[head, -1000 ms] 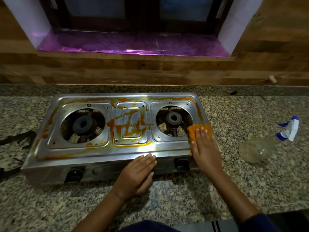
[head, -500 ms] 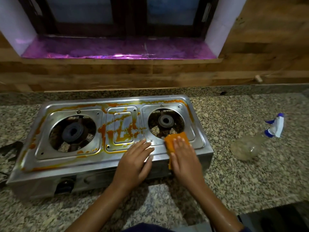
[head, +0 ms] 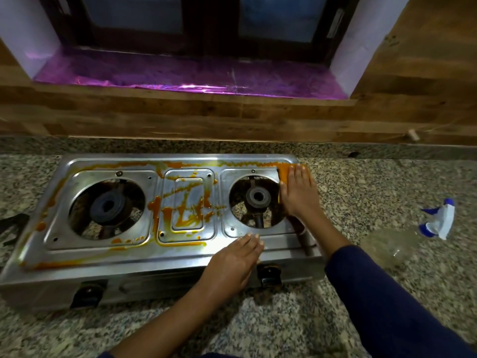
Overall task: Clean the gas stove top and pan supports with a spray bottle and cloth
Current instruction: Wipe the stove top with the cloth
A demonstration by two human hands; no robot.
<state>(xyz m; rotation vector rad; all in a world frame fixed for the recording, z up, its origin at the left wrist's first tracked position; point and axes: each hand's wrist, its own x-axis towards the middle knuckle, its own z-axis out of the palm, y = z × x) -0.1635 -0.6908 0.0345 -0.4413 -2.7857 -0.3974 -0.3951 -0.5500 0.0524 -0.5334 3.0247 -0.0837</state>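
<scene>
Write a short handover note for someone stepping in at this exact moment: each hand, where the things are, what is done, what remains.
Right hand: flat, pressing the orange cloth at the stove top's far right corner.
Left hand: flat on the front edge, bracing.
Spray bottle: lying on the counter, right.
Done: right front looks wiped.
Left: orange residue across centre, left and back rim.

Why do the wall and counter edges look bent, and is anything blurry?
Head view: the wide-angle lens bows the wooden wall and counter; the spray bottle at the right smears softly; glare streaks the purple sill and stove top.
</scene>
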